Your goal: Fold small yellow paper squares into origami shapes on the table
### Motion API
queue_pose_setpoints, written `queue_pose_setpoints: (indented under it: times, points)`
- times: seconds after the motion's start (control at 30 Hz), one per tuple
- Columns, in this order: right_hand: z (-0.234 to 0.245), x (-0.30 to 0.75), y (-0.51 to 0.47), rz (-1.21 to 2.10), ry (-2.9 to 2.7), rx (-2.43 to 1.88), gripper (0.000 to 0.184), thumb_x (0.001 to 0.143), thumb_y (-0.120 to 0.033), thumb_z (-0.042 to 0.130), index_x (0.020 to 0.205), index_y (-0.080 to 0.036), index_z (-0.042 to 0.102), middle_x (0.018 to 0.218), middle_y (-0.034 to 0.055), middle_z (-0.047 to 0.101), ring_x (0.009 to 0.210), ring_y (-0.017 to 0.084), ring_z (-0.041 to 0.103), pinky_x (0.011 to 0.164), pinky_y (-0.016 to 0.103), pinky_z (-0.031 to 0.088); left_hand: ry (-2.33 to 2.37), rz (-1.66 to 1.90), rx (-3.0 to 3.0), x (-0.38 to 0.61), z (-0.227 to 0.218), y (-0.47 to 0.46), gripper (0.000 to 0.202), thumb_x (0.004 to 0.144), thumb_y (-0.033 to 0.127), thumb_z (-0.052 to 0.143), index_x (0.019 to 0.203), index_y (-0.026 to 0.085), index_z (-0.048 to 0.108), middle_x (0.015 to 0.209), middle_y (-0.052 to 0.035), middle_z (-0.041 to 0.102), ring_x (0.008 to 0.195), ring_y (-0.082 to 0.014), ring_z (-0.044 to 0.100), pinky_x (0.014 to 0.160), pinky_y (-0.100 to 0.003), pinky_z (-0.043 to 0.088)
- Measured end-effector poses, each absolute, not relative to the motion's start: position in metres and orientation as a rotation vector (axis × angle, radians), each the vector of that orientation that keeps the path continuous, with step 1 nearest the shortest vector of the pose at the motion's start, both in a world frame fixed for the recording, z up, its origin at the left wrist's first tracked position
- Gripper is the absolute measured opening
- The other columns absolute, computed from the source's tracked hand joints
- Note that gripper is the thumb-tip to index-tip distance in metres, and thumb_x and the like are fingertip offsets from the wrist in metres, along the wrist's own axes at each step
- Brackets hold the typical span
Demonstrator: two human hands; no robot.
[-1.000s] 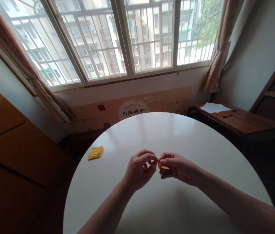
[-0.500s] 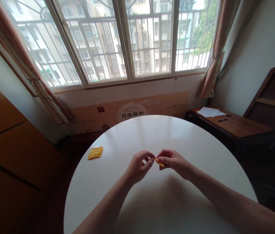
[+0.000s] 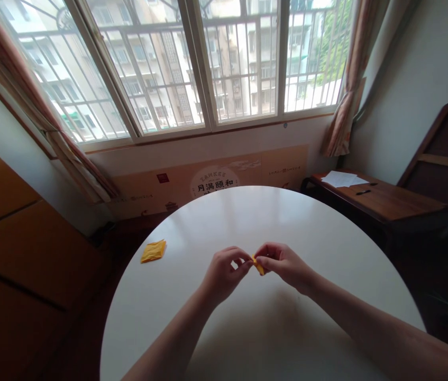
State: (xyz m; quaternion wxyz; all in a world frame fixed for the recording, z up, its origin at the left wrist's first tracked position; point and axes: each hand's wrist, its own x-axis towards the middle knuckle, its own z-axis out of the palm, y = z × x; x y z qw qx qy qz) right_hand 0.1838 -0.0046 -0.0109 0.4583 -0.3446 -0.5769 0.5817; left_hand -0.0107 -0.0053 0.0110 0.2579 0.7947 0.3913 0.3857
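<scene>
Over the middle of a round white table my two hands meet, fingertips together. My left hand and my right hand both pinch a small folded piece of yellow paper; most of it is hidden by the fingers. A second folded yellow paper lies flat near the table's left edge, well away from both hands.
A barred window with curtains fills the far wall, with a cardboard panel leaning below it. At the right stands a dark wooden side table with white sheets and a pen. Wooden cabinets line the left.
Both hands have stayed together over the table, working the small yellow paper, which now shows less between the fingers. The camera has tilted slightly.
</scene>
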Motion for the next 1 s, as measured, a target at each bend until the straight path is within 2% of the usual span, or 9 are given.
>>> queue_pose_setpoints:
  times: [0.17,0.33,0.6,1.0]
  points:
    - [-0.009,0.184,-0.004,1.475,-1.357,-0.858,0.036,0.079,-0.050,0.074,0.091,-0.016,0.070,0.081,0.0052,0.070,0.071,0.017,0.065,0.070,0.033,0.054,1.073,1.104,1.972,-0.012,0.007,-0.002,0.015,0.085,0.028,0.066,0.079,0.017,0.074,0.075,-0.0045,0.067,0.063,-0.0126,0.060,0.047,-0.018,0.048]
    - [-0.009,0.183,-0.004,1.548,-1.215,-0.880,0.039,0.081,-0.054,0.069,0.091,-0.016,0.068,0.078,0.0044,0.070,0.064,0.015,0.065,0.066,0.032,0.055,1.069,1.122,1.810,-0.012,0.009,-0.001,0.020,0.083,0.033,0.069,0.077,0.014,0.074,0.075,-0.0049,0.065,0.060,-0.0119,0.056,0.043,-0.018,0.048]
    - [-0.010,0.178,-0.009,1.851,-0.917,-0.788,0.037,0.084,-0.034,0.072,0.116,-0.019,0.059,0.081,0.0020,0.070,0.063,0.015,0.067,0.063,0.032,0.058,1.023,1.174,1.825,-0.011,0.009,-0.003,0.020,0.085,0.031,0.066,0.080,0.014,0.075,0.082,-0.0069,0.066,0.061,-0.0113,0.058,0.045,-0.018,0.047]
    - [-0.004,0.179,-0.018,2.103,-0.725,-0.638,0.042,0.088,-0.024,0.071,0.126,-0.021,0.054,0.086,0.0015,0.069,0.069,0.012,0.067,0.066,0.028,0.058,0.959,1.241,1.966,-0.013,0.010,-0.003,0.013,0.086,0.023,0.066,0.083,0.017,0.077,0.089,-0.0063,0.066,0.065,-0.0100,0.060,0.051,-0.018,0.047]
